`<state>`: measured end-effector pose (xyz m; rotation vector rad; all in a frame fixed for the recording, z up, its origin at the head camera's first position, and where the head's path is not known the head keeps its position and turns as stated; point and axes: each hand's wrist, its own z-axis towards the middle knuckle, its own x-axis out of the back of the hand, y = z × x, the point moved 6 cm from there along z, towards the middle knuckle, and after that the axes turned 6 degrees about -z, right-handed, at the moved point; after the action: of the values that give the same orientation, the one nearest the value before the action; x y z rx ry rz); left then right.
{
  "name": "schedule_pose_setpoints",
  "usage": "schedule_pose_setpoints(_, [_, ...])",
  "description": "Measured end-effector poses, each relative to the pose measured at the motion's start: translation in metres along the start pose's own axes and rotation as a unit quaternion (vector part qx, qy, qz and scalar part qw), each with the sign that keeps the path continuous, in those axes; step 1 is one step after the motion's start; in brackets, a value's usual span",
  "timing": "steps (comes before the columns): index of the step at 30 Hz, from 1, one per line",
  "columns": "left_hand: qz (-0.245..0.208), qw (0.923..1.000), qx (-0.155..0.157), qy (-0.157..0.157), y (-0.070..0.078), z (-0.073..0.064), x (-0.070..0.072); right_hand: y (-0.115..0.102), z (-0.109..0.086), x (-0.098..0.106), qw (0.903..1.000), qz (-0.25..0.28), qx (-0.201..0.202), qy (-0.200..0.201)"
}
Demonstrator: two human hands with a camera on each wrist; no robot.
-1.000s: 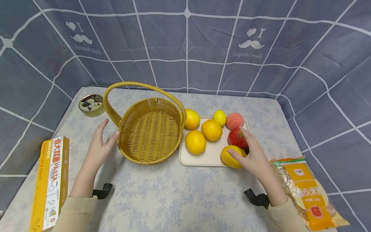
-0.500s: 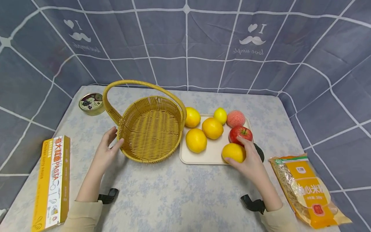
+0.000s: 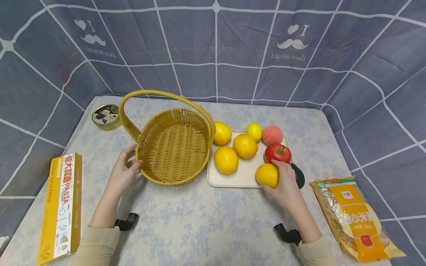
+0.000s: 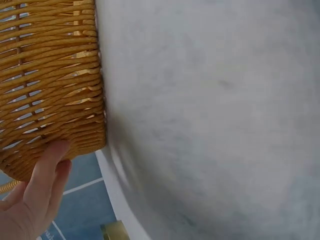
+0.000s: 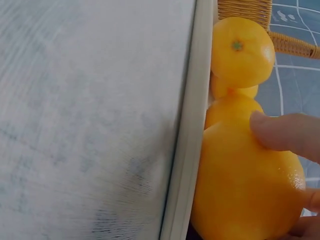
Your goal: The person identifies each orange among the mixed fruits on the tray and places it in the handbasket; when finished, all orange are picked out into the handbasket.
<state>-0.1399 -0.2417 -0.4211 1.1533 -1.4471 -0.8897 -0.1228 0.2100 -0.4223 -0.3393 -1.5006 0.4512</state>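
Observation:
My right hand grips an orange at the front right of a cream tray. In the right wrist view the thumb presses on this near orange while other fingers curl at its far side. A red apple lies just behind that hand, and a dark green rounded fruit shows beside it, partly hidden. At the left, my left hand touches the outer wall of a round wicker basket with a tall handle. Its fingers lie against the weave, low on the side.
More oranges, a lemon and a pink bumpy fruit share the tray. A round tin stands behind left. A pasta box lies at far left, a noodle bag at right. A tiled-pattern curtain backs the table.
My right hand has come down from above the tray and closed round the orange. My left hand has moved right and up to the basket's side.

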Motion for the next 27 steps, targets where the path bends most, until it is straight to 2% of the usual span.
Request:
schedule_pose_setpoints(4, [0.009, 0.9999, 0.004, -0.003, 0.000, -0.001, 0.000, 0.001, -0.002, -0.003, 0.9998, -0.010, 0.015, 0.012])
schedule_pose_setpoints(10, [-0.010, 0.9998, 0.006, -0.015, -0.001, -0.004, -0.001, 0.000, -0.002, -0.005, 0.9982, -0.018, 0.034, 0.045])
schedule_pose_setpoints(14, [-0.018, 0.9995, 0.002, -0.025, -0.002, -0.003, -0.001, 0.000, -0.001, -0.005, 0.9978, -0.010, 0.032, 0.057])
schedule_pose_setpoints(21, [-0.005, 0.9991, -0.006, -0.043, -0.003, -0.005, 0.000, -0.007, 0.001, -0.003, 0.9985, 0.031, 0.012, 0.044])
schedule_pose_setpoints(27, [0.004, 0.9989, -0.016, -0.044, -0.001, -0.006, 0.000, -0.034, 0.010, 0.005, 0.9954, 0.088, 0.021, 0.032])
